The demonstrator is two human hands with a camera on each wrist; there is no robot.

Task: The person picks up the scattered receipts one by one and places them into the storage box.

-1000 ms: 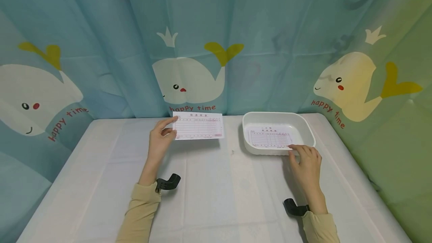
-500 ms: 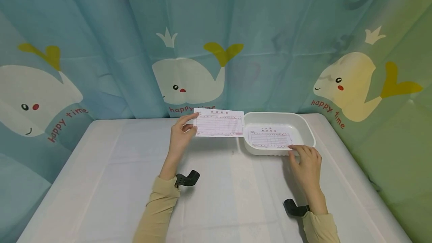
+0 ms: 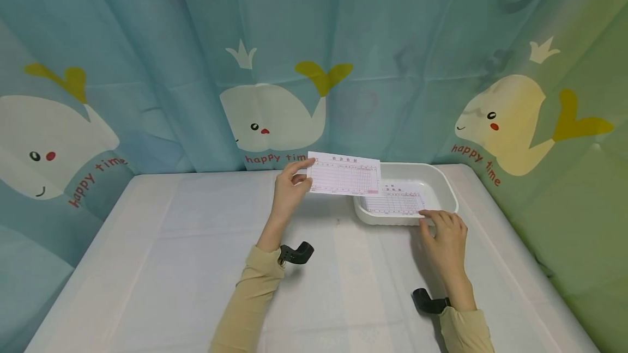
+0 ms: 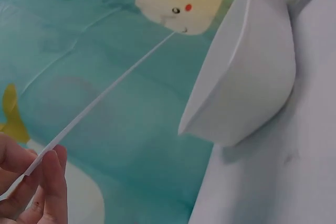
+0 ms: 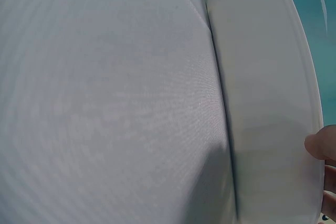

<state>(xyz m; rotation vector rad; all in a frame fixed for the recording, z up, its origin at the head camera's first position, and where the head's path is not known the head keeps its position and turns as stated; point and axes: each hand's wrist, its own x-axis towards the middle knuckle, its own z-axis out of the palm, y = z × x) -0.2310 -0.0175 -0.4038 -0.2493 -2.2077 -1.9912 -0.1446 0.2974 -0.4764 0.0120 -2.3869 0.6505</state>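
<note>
My left hand (image 3: pixel 289 192) pinches the left end of a thin white receipt pad (image 3: pixel 343 174) between thumb and fingers. The pad is printed with a red grid and held up in the air. In the left wrist view it shows edge-on, straight and flat. Its right end overlaps the left part of a white plastic tray (image 3: pixel 444 185) in the head view. Another receipt pad (image 3: pixel 399 204) lies in that tray, its upper left corner hidden. My right hand (image 3: pixel 447 238) grips the tray's front rim near its right corner, thumb (image 5: pixel 319 144) against the outer wall.
A white cloth (image 3: pixel 206 266) covers the table. Close behind its back edge hangs a blue-green curtain (image 3: pixel 402 59) with whale prints, which also runs along both sides. Each wrist wears a black camera mount (image 3: pixel 297 253).
My left hand has carried its receipt pad rightward and slightly up, from the left of the tray to overlapping its left part. The right hand and the tray have stayed in place.
</note>
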